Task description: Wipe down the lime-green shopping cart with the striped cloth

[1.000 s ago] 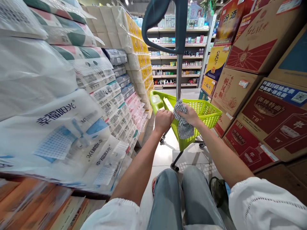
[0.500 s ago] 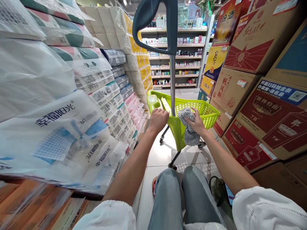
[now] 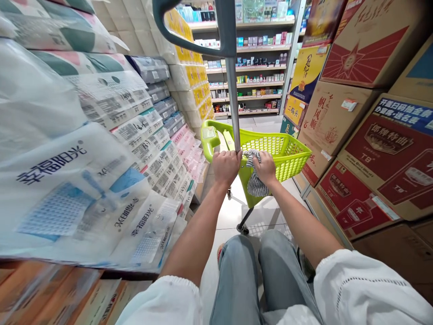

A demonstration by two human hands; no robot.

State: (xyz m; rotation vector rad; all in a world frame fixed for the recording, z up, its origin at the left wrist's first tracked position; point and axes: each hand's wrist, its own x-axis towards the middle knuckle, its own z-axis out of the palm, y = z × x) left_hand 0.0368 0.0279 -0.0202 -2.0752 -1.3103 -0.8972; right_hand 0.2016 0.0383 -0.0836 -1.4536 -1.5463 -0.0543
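Note:
A lime-green wheeled shopping basket [image 3: 293,168] stands before my knees, with a grey metal pole [image 3: 233,104] rising from its near end to a dark grey loop handle [image 3: 228,31]. My left hand [image 3: 226,167] is closed over the basket's near rim, right beside the foot of the pole. Just to its right, my right hand [image 3: 265,168] grips a grey-and-white striped cloth [image 3: 257,186] against the same rim. Part of the cloth hangs down over the basket's outer side. The fingertips of both hands are hidden behind the rim and the cloth.
Stacked plastic-wrapped paper packs [image 3: 101,180] line the left side. Printed cartons [image 3: 368,153] are piled close on the right. Shelves of small goods [image 3: 260,67] stand ahead. A black caster [image 3: 242,229] touches the tiled floor near my feet.
My right hand has moved left and inward with the cloth, close to my left hand. The pole and handle appear farther left as the view shifted.

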